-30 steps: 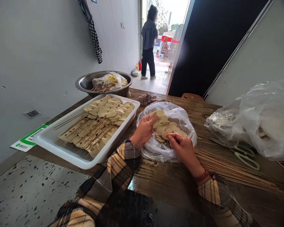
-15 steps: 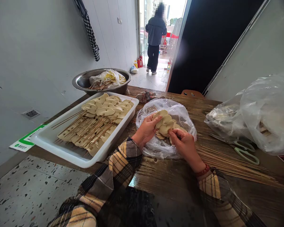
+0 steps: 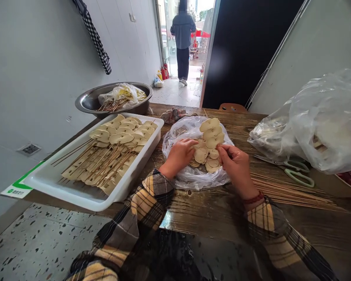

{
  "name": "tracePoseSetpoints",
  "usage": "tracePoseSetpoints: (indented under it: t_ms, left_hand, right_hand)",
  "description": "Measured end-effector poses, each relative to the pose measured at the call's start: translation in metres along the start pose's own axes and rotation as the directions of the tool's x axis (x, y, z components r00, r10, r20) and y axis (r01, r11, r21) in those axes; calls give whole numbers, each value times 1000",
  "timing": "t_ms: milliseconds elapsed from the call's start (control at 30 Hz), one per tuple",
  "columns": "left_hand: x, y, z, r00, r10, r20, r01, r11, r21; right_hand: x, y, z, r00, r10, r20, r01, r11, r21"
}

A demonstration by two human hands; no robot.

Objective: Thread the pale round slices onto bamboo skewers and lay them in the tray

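My right hand (image 3: 236, 168) pinches a bamboo skewer threaded with three pale round slices (image 3: 212, 132), held upright over an open clear plastic bag (image 3: 190, 177) on the wooden table (image 3: 210, 218). My left hand (image 3: 178, 156) rests in the bag, its fingers on a loose pale slice (image 3: 200, 155) among several more. Left of the bag, a white rectangular tray (image 3: 46, 181) holds rows of finished skewers (image 3: 114, 150).
A metal basin (image 3: 87, 102) with a bag and used sticks stands behind the tray. Bare skewers (image 3: 283, 189) and green-handled scissors (image 3: 300, 175) lie to the right under large plastic bags (image 3: 321, 121). A person (image 3: 181, 43) stands in the far doorway.
My right hand has lifted the threaded skewer upright, the slices now standing above the bag. My left hand moved down to a loose slice. The person went farther out the doorway.
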State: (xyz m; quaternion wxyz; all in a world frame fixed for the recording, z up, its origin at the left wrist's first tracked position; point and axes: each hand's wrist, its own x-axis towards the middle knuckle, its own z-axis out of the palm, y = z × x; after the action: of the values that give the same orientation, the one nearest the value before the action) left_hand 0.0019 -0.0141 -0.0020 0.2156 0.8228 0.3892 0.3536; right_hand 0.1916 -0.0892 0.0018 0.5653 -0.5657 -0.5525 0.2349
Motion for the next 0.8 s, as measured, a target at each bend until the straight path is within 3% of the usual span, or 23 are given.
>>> tracePoseSetpoints:
  t_ms: [67, 167, 333, 533, 667, 733, 800]
  left_hand:
    - [-1, 0, 3, 986, 142, 92, -152, 982, 114]
    - [-2, 0, 7, 960, 205, 189, -236, 958, 161]
    - [-1, 0, 7, 971, 168, 172, -198, 965, 170]
    - [-1, 1, 5, 998, 42, 45, -49, 985, 163]
    - [2, 0, 0, 998, -51, -45, 51, 999, 0]
    - [3, 0, -5, 986, -149, -81, 132, 974, -186]
    - [4, 0, -11, 958, -272, -86, 213, 883, -418]
  right_hand:
    - [0, -2, 1, 1000, -14, 14, 15, 1000, -18]
    - [0, -4, 2, 999, -40, 29, 41, 999, -10]
    - [0, -3, 2, 997, -47, 53, 48, 999, -26]
    - [0, -4, 2, 998, -40, 47, 42, 998, -46]
    - [1, -2, 1, 999, -38, 39, 39, 999, -25]
    - [0, -1, 1, 999, -29, 35, 29, 999, -22]
    - [0, -2, 1, 999, -14, 30, 14, 1000, -20]
